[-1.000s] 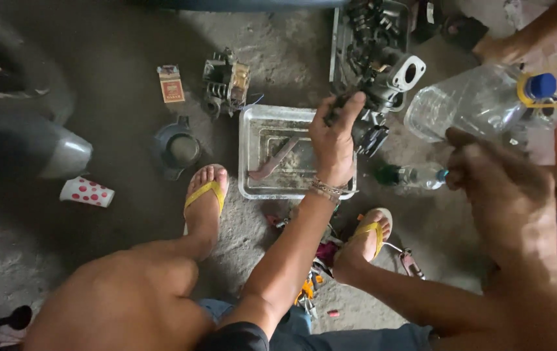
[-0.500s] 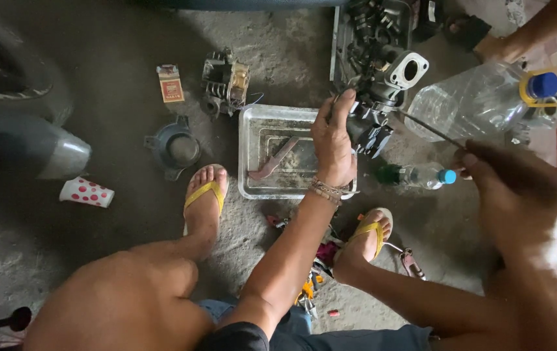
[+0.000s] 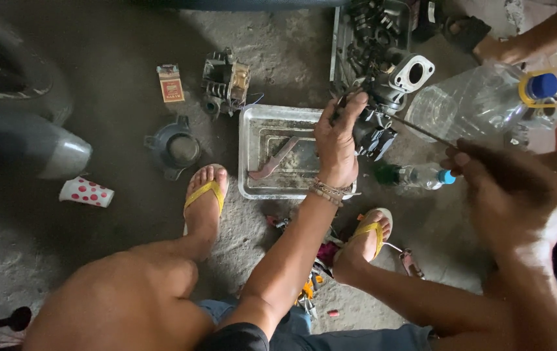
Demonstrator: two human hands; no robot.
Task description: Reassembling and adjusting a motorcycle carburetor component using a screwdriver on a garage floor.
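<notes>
My left hand point(image 3: 336, 140) is closed around a dark engine part point(image 3: 375, 130) held over the right edge of a shallow metal tray point(image 3: 258, 123) on the concrete floor. My right hand point(image 3: 512, 195) pinches a long thin rod point(image 3: 421, 130) whose tip points into that engine part. A strip-shaped reddish piece point(image 3: 277, 159) lies in the tray. I squat with yellow sandals point(image 3: 202, 194) on both feet.
A large clear plastic jug point(image 3: 473, 97) with a blue cap and a small bottle point(image 3: 421, 175) lie to the right. A tray of engine parts point(image 3: 373, 32), a carburetor-like part point(image 3: 226, 81), a round dark cap point(image 3: 174, 148), a small box point(image 3: 170, 83) and a dotted cup point(image 3: 87, 192) surround me. Another person's arm point(image 3: 532, 39) reaches in top right.
My right hand has moved left and down with the thin rod, bringing its tip to the engine part. My left hand stays on the part.
</notes>
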